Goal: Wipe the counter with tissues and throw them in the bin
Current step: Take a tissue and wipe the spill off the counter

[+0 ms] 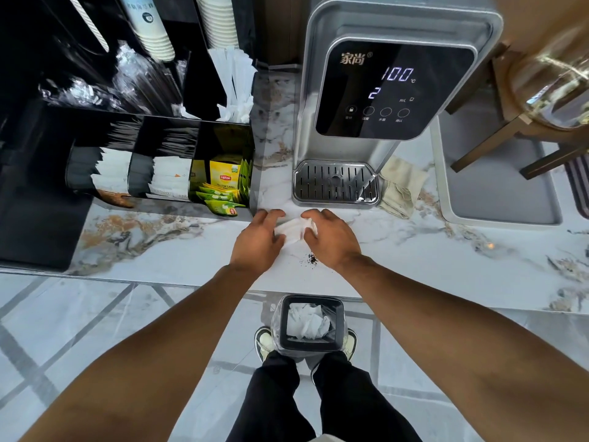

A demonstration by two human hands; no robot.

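Tissue (pixel 294 230) on table (pixel 414 250), pinned under curled fingers of left hand (pixel 258 239) and right hand (pixel 331 239). Risk: scattering crumbs (pixel 312 259) off edge, missing bin (pixel 310 323).

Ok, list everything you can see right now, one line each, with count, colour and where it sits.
tissue: one, white, on the counter between both hands
crumbs: small pile, dark, near counter edge
counter: one, white marble
water dispenser: one, silver, behind the tissue
cloth: one, beige, right of the drip tray
Lipton tea bags: several, yellow-green, organiser's right compartment
organiser: one, black, left
paper cups: two stacks, white, top left
bin: one, black, on the floor, holding white tissues
left hand: on the tissue
right hand: on the tissue
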